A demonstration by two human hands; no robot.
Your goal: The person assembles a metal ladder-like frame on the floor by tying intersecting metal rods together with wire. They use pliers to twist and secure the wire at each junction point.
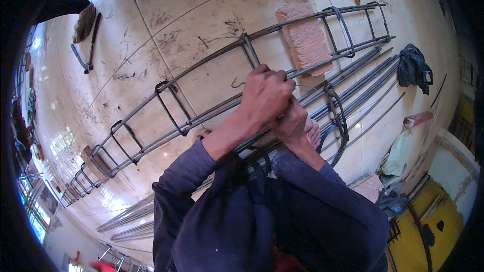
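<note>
Long, dark grey steel-bar cage (262,31) is running along the floor (166,5) beneath and to either side of the grip, square metal stirrups (345,27) already spacing it. Left hand (266,91) and right hand (291,122) are curling closed together; what they're holding, and whether that joint is finished, I cannot tell.

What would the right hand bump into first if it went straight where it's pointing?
Most likely the left hand. The right hand points up and left in the picture, toward it. They overlap here and may be touching, but this view can't settle depth.
</note>
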